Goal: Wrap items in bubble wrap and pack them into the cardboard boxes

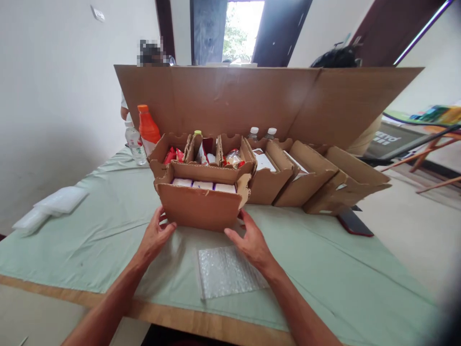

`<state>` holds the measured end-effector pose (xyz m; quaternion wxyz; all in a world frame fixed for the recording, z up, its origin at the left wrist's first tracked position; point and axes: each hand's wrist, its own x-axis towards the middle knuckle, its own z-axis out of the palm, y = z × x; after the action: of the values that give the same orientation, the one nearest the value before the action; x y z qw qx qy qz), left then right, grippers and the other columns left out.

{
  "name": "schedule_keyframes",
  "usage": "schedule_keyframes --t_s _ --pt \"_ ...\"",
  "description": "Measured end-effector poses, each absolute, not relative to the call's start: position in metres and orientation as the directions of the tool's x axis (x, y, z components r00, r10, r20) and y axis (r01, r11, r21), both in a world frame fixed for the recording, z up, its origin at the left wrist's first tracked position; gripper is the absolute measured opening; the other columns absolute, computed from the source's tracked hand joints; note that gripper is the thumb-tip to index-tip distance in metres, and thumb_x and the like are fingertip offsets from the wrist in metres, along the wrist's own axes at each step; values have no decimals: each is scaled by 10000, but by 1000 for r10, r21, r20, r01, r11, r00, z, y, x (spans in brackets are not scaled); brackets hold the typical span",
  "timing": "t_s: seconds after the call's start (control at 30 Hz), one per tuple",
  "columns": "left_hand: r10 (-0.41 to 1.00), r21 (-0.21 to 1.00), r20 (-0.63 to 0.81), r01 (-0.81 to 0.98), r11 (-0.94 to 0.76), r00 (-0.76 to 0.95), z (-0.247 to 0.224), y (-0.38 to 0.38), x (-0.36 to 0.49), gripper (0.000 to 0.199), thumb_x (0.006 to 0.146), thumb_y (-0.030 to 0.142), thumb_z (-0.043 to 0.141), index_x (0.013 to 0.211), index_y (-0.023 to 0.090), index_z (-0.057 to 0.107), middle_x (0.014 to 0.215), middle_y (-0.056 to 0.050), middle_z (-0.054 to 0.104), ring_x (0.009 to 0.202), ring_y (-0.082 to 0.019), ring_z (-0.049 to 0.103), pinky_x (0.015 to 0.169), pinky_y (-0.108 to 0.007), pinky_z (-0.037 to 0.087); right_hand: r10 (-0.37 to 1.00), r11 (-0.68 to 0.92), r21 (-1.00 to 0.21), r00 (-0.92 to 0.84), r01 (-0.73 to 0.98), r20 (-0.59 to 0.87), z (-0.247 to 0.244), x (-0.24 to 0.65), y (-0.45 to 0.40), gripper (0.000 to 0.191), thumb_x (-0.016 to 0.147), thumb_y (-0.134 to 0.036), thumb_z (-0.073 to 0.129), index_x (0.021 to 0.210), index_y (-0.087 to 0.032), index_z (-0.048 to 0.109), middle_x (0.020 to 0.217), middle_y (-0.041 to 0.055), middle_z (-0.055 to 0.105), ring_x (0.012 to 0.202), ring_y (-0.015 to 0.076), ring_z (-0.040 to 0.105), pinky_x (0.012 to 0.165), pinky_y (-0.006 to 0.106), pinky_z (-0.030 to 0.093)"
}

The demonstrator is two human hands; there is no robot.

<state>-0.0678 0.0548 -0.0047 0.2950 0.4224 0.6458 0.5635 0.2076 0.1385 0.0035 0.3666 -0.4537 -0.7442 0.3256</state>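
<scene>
In the head view a cardboard box stands on the cloth-covered table, in front of a row of similar boxes. White-topped packs sit side by side inside it. My left hand grips its lower left corner, thumb at the front. At the lower right corner my right hand does the same, with its fingertips partly hidden behind the box side. A flat sheet of bubble wrap lies on the cloth just below the box, partly under my right forearm.
Behind stand open boxes holding red packets and other goods. An orange bottle and a clear bottle are at the left. Plastic wrap and a dark phone-like slab flank them. A tall cardboard panel closes the back.
</scene>
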Motion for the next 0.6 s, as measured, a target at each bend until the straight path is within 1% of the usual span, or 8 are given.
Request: schedule_keyframes --t_s 0.1,0.17,0.2,0.27,0.33,0.43,0.5,0.6 --pt "876 971 132 237 -21 -464 -8 55 -45 645 780 333 629 1390 188 472 1303 -128 621 1218 -292 597 957 -437 534 921 350 -840 -317 414 228 3 201 149 569 852 -458 627 1349 -189 559 1243 129 697 963 268 682 781 409 561" --pt "885 972 129 235 -23 -447 -10 55 -33 633 808 316 621 1411 205 464 1296 -110 621 1202 -271 599 956 -414 538 936 329 -845 -262 423 233 2 209 151 507 883 -478 609 1299 -188 584 1175 117 712 820 230 666 679 361 539" --pt "894 972 129 232 -29 -430 -11 57 -28 637 814 313 623 1422 214 460 1306 -105 616 1197 -263 600 955 -401 541 941 326 -843 -231 427 248 0 214 151 479 892 -480 604 1273 -190 595 1149 111 715 789 221 656 656 349 526" --pt "902 971 143 237 -47 -408 -14 62 -21 647 809 309 633 1427 225 463 1329 -101 604 1189 -253 598 933 -374 549 944 330 -841 -168 429 285 -4 224 153 453 900 -469 602 1258 -192 599 1130 106 715 817 226 656 673 345 524" --pt "896 968 152 245 -50 -417 -19 69 -18 659 796 313 648 1424 221 470 1333 -104 599 1165 -249 602 894 -352 557 944 328 -846 -116 421 308 -12 231 156 457 908 -459 596 1277 -189 591 1151 114 711 898 243 664 745 363 536" --pt "888 974 104 227 1 -447 -28 74 -19 642 799 343 665 1404 207 496 1263 -107 635 1081 -241 637 869 -357 559 954 301 -870 -130 390 272 -24 236 161 431 925 -454 575 1265 -189 602 1159 118 717 974 260 673 841 396 539" --pt "879 977 70 210 34 -471 -33 72 -22 584 811 358 675 1360 209 542 1246 -107 652 1058 -238 654 907 -381 555 957 283 -874 -168 394 235 -31 237 165 399 926 -451 571 1225 -193 625 1101 111 733 957 270 681 824 400 544" --pt "871 986 62 166 23 -487 -36 65 -24 526 817 360 699 1312 219 593 1319 -116 630 1135 -261 646 987 -427 545 960 280 -843 -158 458 233 -36 238 169 373 916 -469 583 1166 -201 654 1029 110 742 951 296 678 795 412 541"
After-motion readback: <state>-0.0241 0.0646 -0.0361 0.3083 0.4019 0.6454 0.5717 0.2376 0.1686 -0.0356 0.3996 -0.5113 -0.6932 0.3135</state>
